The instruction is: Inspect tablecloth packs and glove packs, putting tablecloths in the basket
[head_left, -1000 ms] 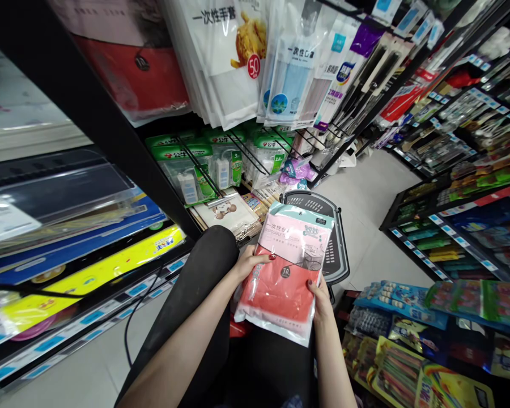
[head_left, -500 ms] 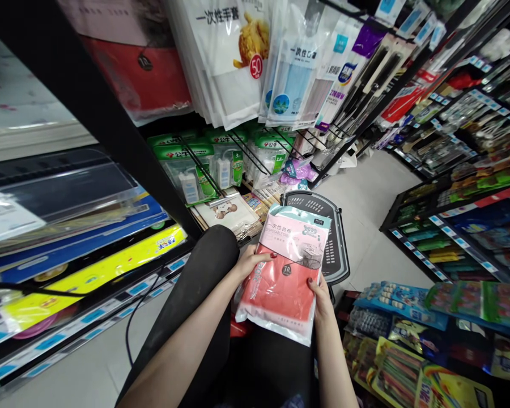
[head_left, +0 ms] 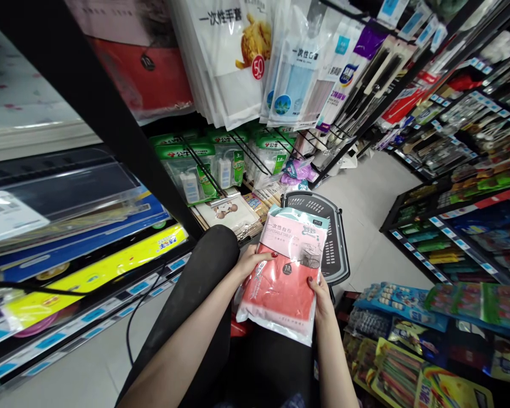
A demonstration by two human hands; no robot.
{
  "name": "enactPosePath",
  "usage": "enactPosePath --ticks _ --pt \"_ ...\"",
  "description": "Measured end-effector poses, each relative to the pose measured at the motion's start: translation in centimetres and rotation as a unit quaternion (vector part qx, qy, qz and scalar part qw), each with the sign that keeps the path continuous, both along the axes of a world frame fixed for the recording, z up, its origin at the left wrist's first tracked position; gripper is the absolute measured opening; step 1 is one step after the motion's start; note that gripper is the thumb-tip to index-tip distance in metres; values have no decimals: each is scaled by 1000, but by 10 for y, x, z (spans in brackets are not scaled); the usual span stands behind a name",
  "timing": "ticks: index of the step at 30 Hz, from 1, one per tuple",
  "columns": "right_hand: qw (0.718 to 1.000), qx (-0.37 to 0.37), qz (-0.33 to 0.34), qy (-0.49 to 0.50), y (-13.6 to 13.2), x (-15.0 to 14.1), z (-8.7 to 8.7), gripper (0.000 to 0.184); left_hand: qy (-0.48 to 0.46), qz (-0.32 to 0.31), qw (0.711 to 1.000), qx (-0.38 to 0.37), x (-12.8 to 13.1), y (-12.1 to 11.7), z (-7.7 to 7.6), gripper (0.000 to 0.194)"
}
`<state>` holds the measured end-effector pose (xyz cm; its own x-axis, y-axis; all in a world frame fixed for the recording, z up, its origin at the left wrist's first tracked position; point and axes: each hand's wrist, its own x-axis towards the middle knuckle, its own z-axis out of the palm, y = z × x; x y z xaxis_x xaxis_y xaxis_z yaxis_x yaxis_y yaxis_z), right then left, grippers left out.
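Note:
Both my hands hold a pack of disposable tablecloths (head_left: 283, 286), a clear bag with a pink label on top and red plastic showing below. My left hand (head_left: 254, 262) grips its left edge, thumb lying across the front. On the right edge, my right hand (head_left: 322, 297) is closed with its thumb on the front; the other fingers are mostly hidden behind. The pack is tilted face-up above my lap. Behind it on the floor stands a grey shopping basket (head_left: 340, 238), partly covered by the pack.
Packs of disposable gloves (head_left: 233, 73) and face masks (head_left: 295, 85) hang on hooks ahead. Green-topped power strip packs (head_left: 191, 170) hang lower. A black shelf post (head_left: 110, 130) slants at left. Snack bags (head_left: 402, 306) lie close at right, with grey floor (head_left: 369, 226) beyond.
Almost nothing differs. The view has shifted very slightly, and both hands keep the same hold on the tablecloth pack.

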<state>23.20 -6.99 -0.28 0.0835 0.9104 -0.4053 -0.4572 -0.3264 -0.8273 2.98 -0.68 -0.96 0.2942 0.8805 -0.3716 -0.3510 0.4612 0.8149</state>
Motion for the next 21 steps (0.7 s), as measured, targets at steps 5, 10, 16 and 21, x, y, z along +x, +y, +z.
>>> enactPosePath --ticks 5,10,16,21 --pt "1000 0 -2 -7 0 0 0 59 3 -2 1000 0 0 0 -1 18" --pt "1000 1 -1 -8 0 -1 0 60 0 0 1000 -5 1 0 0 20" --pt "1000 -1 2 -1 0 0 2 57 -9 -2 1000 -8 0 0 2 16" --pt "999 -30 25 36 -1 -4 10 45 -25 2 999 -36 0 -1 1 18"
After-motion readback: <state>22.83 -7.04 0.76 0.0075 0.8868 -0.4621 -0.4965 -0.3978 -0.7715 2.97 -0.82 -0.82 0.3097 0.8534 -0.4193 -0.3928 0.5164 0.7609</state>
